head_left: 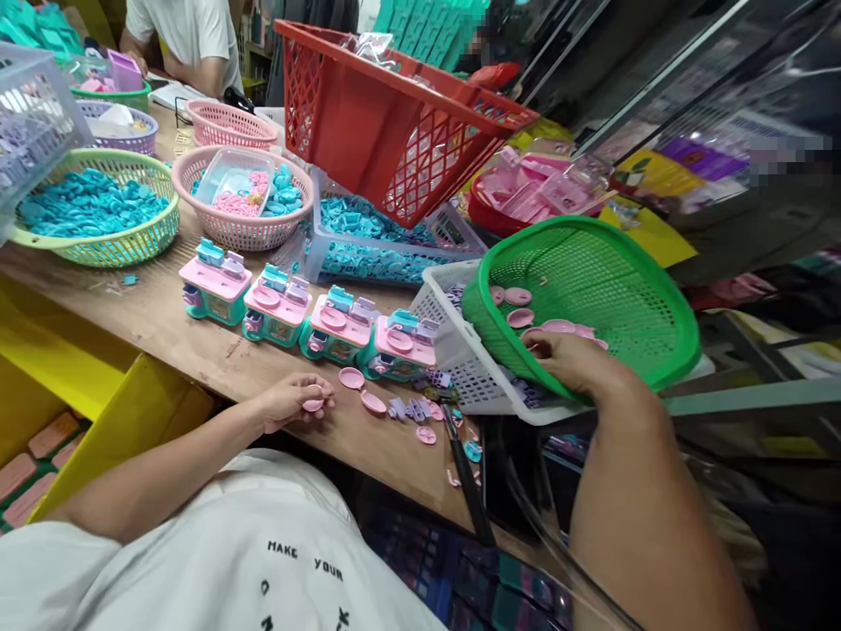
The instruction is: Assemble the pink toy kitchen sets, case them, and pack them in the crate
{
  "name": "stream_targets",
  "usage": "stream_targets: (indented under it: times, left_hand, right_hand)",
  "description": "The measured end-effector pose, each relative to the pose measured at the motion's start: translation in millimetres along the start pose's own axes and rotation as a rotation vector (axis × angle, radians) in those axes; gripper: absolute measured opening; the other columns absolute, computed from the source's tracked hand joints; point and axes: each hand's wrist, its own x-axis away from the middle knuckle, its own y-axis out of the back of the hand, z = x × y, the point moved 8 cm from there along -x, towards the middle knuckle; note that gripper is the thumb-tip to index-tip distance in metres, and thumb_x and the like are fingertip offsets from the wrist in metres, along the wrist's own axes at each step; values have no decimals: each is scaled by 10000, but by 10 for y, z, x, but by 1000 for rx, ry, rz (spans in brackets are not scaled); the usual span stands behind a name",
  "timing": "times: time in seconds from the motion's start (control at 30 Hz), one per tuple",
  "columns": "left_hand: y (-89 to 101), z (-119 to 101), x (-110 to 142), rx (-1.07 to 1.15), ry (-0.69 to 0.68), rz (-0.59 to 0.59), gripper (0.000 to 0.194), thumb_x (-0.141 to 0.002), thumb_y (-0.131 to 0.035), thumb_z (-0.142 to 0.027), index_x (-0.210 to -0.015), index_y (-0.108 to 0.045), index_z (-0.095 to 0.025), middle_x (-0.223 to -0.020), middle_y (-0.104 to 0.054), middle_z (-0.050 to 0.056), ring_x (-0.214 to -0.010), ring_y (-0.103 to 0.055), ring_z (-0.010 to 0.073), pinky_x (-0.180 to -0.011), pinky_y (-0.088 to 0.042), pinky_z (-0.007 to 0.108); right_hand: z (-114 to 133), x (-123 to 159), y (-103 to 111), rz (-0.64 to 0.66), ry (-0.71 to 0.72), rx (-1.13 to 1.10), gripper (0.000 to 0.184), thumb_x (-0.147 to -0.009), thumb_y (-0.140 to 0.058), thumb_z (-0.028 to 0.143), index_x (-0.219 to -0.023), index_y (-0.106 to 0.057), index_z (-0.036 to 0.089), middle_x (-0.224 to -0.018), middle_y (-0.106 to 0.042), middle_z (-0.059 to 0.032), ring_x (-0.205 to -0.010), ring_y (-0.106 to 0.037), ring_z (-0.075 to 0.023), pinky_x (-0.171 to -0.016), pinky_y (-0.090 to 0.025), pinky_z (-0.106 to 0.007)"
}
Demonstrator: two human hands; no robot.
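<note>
My left hand (293, 403) is closed on a small pink oval plastic dish (314, 401) above the table's front edge. My right hand (568, 359) reaches over the near rim of a green mesh basket (611, 289), beside the loose pink oval pieces (520, 317) inside it. Its fingertips are mostly hidden, so what they grip does not show. Between my hands, two more pink dishes (373, 402) lie on the wood, along with several small purple parts (411, 409). Behind them stands a row of several toy kitchen counters (338, 326) with pink tops and teal bases.
The green basket rests tilted on a white crate (490, 390). A red basket (368, 123) stands above a clear bin of blue parts (368, 263). Light-green (124, 250) and pink baskets (243, 230) line the left. A black-handled tool (469, 486) overhangs the edge. Across the table sits a person (190, 39).
</note>
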Motion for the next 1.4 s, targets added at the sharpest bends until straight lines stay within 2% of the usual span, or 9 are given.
stream_targets:
  times: [0.27, 0.43, 0.5, 0.63, 0.73, 0.9, 1.03, 1.27, 1.4]
  left_hand:
    - [275, -94, 83, 13, -92, 8, 313, -712, -857, -260, -903, -657, -114, -820, -687, 50, -630, -618, 96, -534, -423, 183]
    - [261, -275, 112, -82, -175, 35, 378, -703, -863, -338, -927, -648, -122, -850, -681, 40, -638, -604, 87, -533, -410, 180]
    - [242, -332, 99, -134, -228, 22, 410, -690, -862, -366, -934, -635, -128, -843, -673, 32, -641, -602, 90, -542, -410, 186]
    - [245, -372, 35, -315, -324, -29, 467, -694, -814, -455, -975, -604, -145, -872, -664, 21, -669, -607, 106, -614, -476, 226]
    - [264, -382, 0, -517, -381, -39, 459, -736, -733, -519, -991, -613, -156, -873, -668, 27, -691, -616, 143, -658, -515, 287]
    - [315, -507, 19, -798, -511, -156, 503, -713, -721, -610, -916, -665, -153, -862, -695, 53, -802, -629, 206, -728, -486, 315]
    - [357, -517, -15, -654, -449, -191, 562, -584, -823, -619, -842, -654, -150, -760, -669, 26, -693, -604, 173, -654, -476, 285]
    - [376, -408, -16, -316, -120, 66, 427, -504, -942, -387, -716, -670, -135, -643, -637, 15, -497, -461, 51, -444, -321, 153]
    - [397, -365, 44, -205, -19, 139, 367, -545, -950, -348, -745, -722, -141, -707, -679, 44, -527, -510, 60, -448, -387, 149]
  right_hand:
    - [-24, 383, 365, -316, -255, -124, 129, -838, -671, 155, -899, -752, 236, -1096, -770, -210, -1074, -709, -279, -956, -481, -375]
    - [504, 791, 486, -554, -154, -341, 308, -911, -519, 147, -1142, -721, 117, -1187, -737, -217, -1084, -711, -259, -966, -526, -351]
    - [986, 947, 237, -485, 24, -531, 305, -932, -516, 222, -1146, -715, 139, -1150, -749, -171, -1015, -725, -237, -890, -563, -341]
    - [2089, 1156, -667, -83, 338, -738, 219, -919, -568, 251, -1031, -751, 210, -1050, -781, -60, -970, -728, -194, -902, -570, -313]
    - [2449, 1162, -1135, -1, 366, -918, 175, -910, -586, 221, -966, -747, 184, -981, -787, -51, -888, -733, -170, -875, -575, -291]
    - [2513, 1093, -1398, -8, 367, -1189, 143, -908, -602, 222, -971, -726, 187, -967, -767, -38, -864, -734, -156, -842, -591, -281]
    - [2492, 1166, -1304, -123, 420, -1130, 152, -940, -591, 243, -990, -729, 203, -1003, -742, -38, -898, -714, -146, -829, -588, -262]
    - [2557, 1343, -1063, -244, 829, -840, 216, -1007, -579, 299, -1122, -741, 215, -1033, -725, -57, -987, -674, -152, -917, -550, -289]
    - [2555, 1411, -1012, -303, 925, -738, 242, -1025, -552, 323, -1099, -759, 222, -980, -720, -63, -935, -663, -149, -863, -550, -286]
